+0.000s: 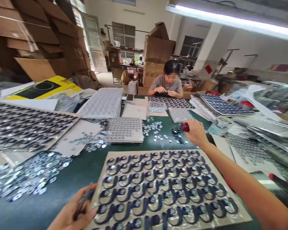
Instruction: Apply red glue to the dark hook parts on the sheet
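A cardboard sheet [230, 222] lies tilted in front of me, bearing rows of dark curved, hook-like pieces with shiny round centres under clear film. My left hand [73, 209] grips its left edge, thumb on top; a thin grey metal tool, partly hidden, also shows among the fingers. Beyond the sheet's far right corner, my right hand [197, 133] is closed around a dark red object [184, 127], perhaps a handle; its kind is unclear. Just below and left of that hand lie a few loose black pieces [176, 132] and small metal washers [156, 127] on the green table [79, 172].
A heap of washers [33, 175] spreads at left, beside another filled sheet [26, 127]. A stack of small-part cards [124, 129] and a white plastic tray [100, 102] stand farther back. Sheet stacks [220, 103] line the right. A person [168, 83] works opposite with both hands.
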`<state>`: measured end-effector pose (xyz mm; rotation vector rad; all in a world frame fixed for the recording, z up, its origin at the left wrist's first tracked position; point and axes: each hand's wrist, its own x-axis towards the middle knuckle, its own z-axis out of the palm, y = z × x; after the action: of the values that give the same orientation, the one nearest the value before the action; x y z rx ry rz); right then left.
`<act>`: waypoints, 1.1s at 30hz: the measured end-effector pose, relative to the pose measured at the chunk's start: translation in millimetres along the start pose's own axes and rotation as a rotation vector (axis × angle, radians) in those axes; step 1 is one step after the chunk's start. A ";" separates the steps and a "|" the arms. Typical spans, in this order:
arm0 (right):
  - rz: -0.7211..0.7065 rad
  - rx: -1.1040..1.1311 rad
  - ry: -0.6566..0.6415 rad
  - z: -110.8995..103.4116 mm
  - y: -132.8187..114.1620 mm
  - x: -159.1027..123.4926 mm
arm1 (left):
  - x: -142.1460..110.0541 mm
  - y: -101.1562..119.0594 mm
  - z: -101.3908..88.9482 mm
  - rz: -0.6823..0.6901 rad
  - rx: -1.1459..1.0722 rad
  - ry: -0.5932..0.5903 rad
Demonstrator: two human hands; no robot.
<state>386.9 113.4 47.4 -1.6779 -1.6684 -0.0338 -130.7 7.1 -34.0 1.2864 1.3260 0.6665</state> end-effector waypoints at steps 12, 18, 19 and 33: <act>0.494 1.035 -0.534 171.7 -157.3 -2.9 | 6.6 22.1 -0.9 0.137 0.686 -0.121; 0.647 1.166 -0.673 191.7 -170.7 -8.2 | 36.0 57.3 -16.0 0.374 0.499 0.183; 0.684 1.209 -0.691 192.7 -173.3 -8.0 | 41.2 65.8 -16.2 0.459 0.516 0.227; 0.729 1.648 -0.674 186.1 -195.3 -50.9 | 48.6 42.3 1.5 0.855 0.724 0.317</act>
<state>121.5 138.9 -17.9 -0.7680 -0.6960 1.8362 -106.5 62.0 -10.8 2.4805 1.2828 1.0460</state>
